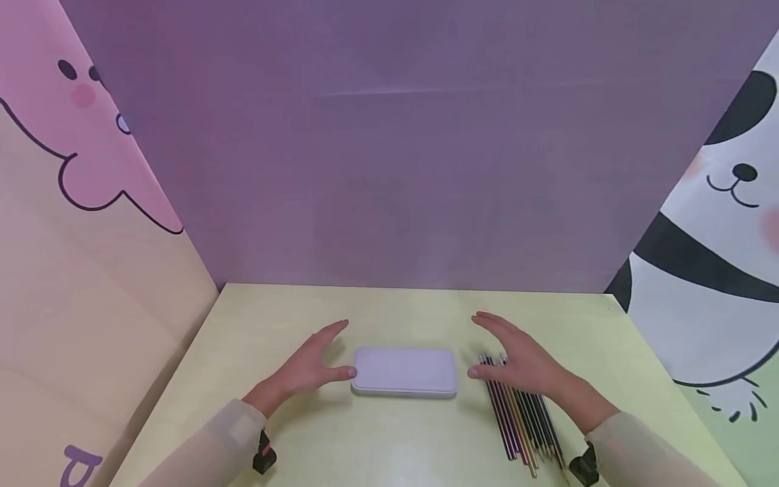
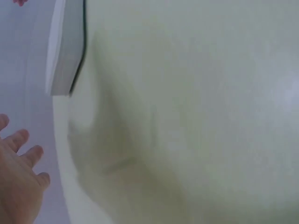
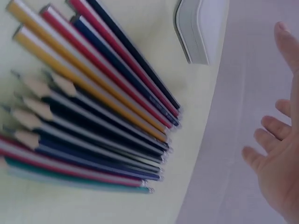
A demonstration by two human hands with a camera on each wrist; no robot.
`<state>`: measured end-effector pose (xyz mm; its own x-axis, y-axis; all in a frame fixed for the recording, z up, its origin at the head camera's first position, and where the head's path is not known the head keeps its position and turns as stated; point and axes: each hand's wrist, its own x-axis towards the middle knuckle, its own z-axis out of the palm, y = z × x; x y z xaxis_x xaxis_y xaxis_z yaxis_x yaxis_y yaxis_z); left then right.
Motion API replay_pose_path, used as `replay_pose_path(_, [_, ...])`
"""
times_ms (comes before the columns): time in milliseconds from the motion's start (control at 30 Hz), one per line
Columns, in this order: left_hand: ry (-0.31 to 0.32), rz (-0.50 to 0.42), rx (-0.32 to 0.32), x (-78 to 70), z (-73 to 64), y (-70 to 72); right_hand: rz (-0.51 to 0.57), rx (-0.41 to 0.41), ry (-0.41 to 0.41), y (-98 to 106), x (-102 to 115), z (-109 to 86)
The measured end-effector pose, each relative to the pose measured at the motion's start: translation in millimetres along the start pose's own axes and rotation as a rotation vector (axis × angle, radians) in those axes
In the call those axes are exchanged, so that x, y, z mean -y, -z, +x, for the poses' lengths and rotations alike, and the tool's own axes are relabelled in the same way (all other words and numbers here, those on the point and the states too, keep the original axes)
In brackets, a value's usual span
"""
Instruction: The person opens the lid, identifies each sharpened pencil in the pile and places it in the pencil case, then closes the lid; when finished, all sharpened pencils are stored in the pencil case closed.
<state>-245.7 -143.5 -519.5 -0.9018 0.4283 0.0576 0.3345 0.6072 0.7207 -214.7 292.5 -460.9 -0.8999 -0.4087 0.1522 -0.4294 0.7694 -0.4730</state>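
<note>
A pale lilac, flat case with rounded corners (image 1: 404,372) lies closed on the table between the two hands. To its left, my left hand (image 1: 313,362) is held with fingers extended and thumb apart; the thumb tip is by the case's left edge, and whether it touches I cannot tell. My right hand (image 1: 517,355) hovers on the other side, above the pencils' far ends, fingers extended and holding nothing. Under and in front of it lies a bundle of pencils (image 1: 517,419) in several colours. The right wrist view shows yellow, red, blue and black pencils (image 3: 93,116), some with sharpened tips.
The pale yellow table (image 1: 389,446) has a purple backdrop (image 1: 402,169) along its far edge. A side panel with a pink cartoon (image 1: 91,135) stands on the left, and one with a panda drawing (image 1: 718,270) on the right. Dark wrist devices (image 1: 264,456) show at both cuffs.
</note>
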Motion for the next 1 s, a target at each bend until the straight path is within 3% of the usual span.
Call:
replay_pose_path(133, [0.015,-0.082,0.031,4.0,-0.3,-10.2,0.091,0.001,0.000,-8.4,-1.0,4.0])
replay_pose_path(400, [0.057,-0.148,0.021,4.5,-1.3,-24.4,0.256,0.029,0.009,-29.1,1.7,12.1])
replay_pose_path(733, [0.049,-0.098,0.048,6.5,2.9,-34.1,0.269,0.045,0.115,-51.2,17.1,24.4])
replay_pose_path(1000, [0.047,-0.035,0.045,5.8,2.0,-39.2,0.311,0.095,0.107,-62.2,29.9,29.9])
